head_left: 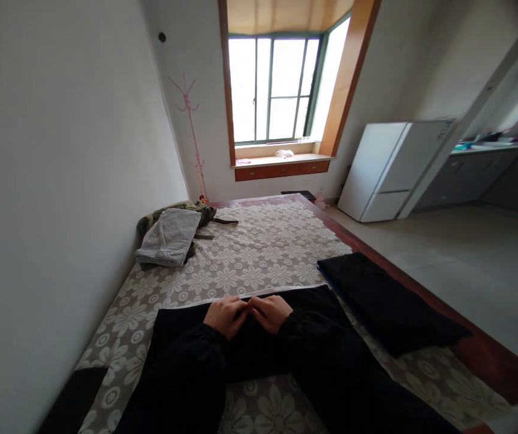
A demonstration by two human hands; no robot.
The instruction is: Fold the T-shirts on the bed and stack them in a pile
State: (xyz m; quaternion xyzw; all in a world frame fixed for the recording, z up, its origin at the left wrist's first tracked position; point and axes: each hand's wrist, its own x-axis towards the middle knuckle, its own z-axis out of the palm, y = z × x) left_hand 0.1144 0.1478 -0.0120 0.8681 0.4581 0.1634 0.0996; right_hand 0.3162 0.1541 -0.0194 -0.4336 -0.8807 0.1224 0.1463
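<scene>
A black garment (252,355) lies spread over the lace-covered surface in front of me, a thin white strip showing along its far edge. Its exact kind I cannot make out. At the middle of that far edge, my left hand (226,316) and my right hand (272,312) meet, knuckles up. The fingers of both are closed on the cloth, thumbs and fingertips almost touching. Black sleeves cover both forearms and blend into the garment. Right of it rests a folded black piece of clothing (389,304), with a bit of blue at its left edge.
A floral lace cloth (249,241) covers the wood-edged table (498,361). Folded grey clothing (170,238) sits on a camouflage bag (207,214) by the left wall. Another dark item (75,392) lies bottom left. Beyond stand a pink coat rack (190,120) and a white fridge (389,169).
</scene>
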